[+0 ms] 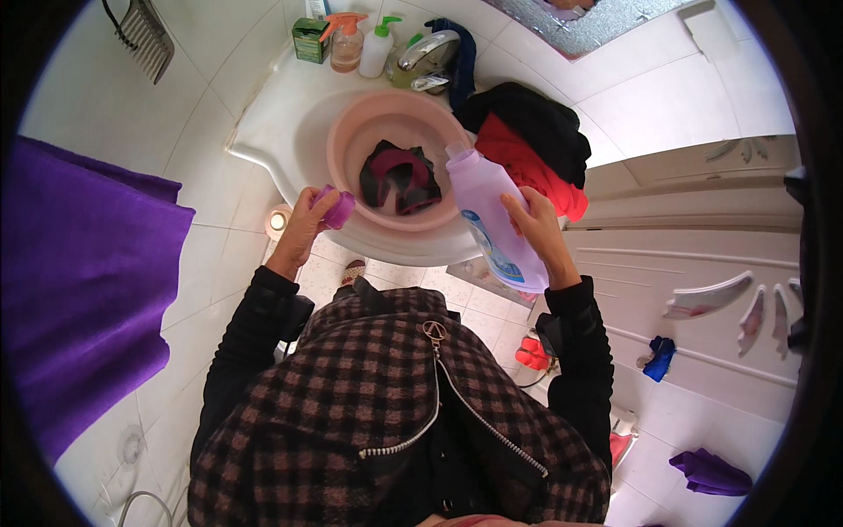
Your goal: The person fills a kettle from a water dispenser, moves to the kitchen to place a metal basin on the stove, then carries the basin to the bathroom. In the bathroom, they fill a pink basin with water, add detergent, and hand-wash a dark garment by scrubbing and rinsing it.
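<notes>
My left hand (303, 224) grips a purple plastic cap (338, 209) just off the near left rim of a pink plastic basin (339, 135). Around the handle of a lilac detergent bottle (490, 197) my right hand (539, 227) is closed. The bottle leans, its uncapped clear spout (456, 151) pointing up and left over the basin's right rim. In the basin's water lies a dark garment with maroon parts (402, 174). The basin sits in a white washbasin (296, 155).
Black cloth (533, 118) and red cloth (520, 158) are heaped at the right. Behind stand a green box (309, 41), an orange-topped spray bottle (346, 49), a green-pump bottle (377, 53) and a chrome faucet (431, 49). A purple towel (92, 283) hangs at the left.
</notes>
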The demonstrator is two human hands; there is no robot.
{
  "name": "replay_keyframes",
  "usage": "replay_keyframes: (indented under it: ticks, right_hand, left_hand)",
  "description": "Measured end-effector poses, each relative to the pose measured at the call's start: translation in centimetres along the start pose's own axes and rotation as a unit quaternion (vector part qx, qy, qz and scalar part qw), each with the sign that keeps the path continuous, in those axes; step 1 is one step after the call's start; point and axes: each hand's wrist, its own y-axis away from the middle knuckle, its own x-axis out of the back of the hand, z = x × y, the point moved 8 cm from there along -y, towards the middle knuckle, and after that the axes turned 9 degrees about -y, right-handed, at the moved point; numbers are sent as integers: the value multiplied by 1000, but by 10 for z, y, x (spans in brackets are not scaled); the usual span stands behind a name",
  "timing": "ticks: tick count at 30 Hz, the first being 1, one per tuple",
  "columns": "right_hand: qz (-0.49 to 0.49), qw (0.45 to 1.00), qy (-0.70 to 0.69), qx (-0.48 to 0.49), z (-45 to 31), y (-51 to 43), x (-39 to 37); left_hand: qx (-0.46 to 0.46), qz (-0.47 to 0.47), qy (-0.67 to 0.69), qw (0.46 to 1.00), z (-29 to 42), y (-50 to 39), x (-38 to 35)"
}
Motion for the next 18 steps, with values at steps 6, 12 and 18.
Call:
replay_keyframes:
  ticks: [6,12,18]
  right_hand:
    - [3,999,49,-3,11,0,13]
    - [16,997,80,-12,18,-4,19]
    - [8,994,107,-17,15,-7,18]
  left_hand:
    - [13,-14,13,1000,-4,3,-4]
    - [5,-15,21,1000,-7,-3,0]
    - [2,-11,18,1000,-9,-2,2]
